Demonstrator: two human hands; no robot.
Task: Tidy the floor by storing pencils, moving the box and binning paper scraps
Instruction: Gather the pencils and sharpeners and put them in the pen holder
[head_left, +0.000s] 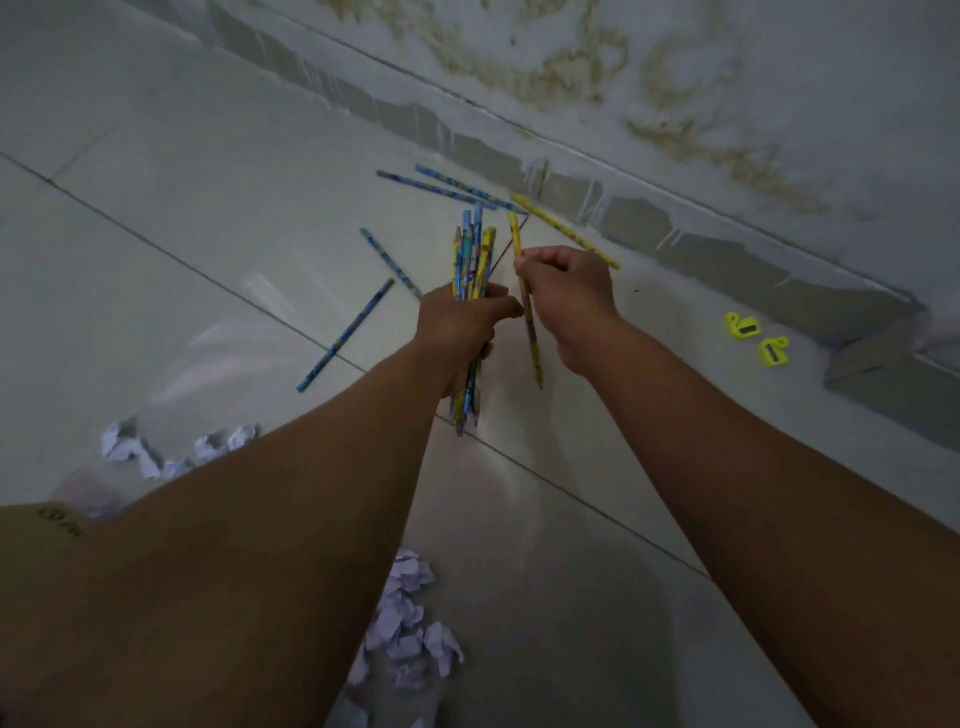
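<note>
Tiled floor (182, 218) is filling most of the frame, stained wall (727, 78) running across the upper right. Both forearms are reaching in from the bottom edge, covering much of the lower half. Brown box (36, 530) is showing only as a corner at lower left, mostly cut off by the left arm and the frame edge. Paper scraps (410, 618) are lying at bottom centre, partly hidden behind the left forearm; more scraps (130, 447) are sitting at left. Left hand (462, 322) is wrapping closed around a bundle of pencils (472, 260) at centre, fingers hidden on the far side. Right hand (569, 291) is pinching a single yellow pencil (527, 312) just beside the bundle. Loose pencils (345, 338) are lying on the floor at centre left and above the hands towards the wall. Two yellow sharpeners (756, 338) are sitting at right near the skirting; detail is too blurred to read.
</note>
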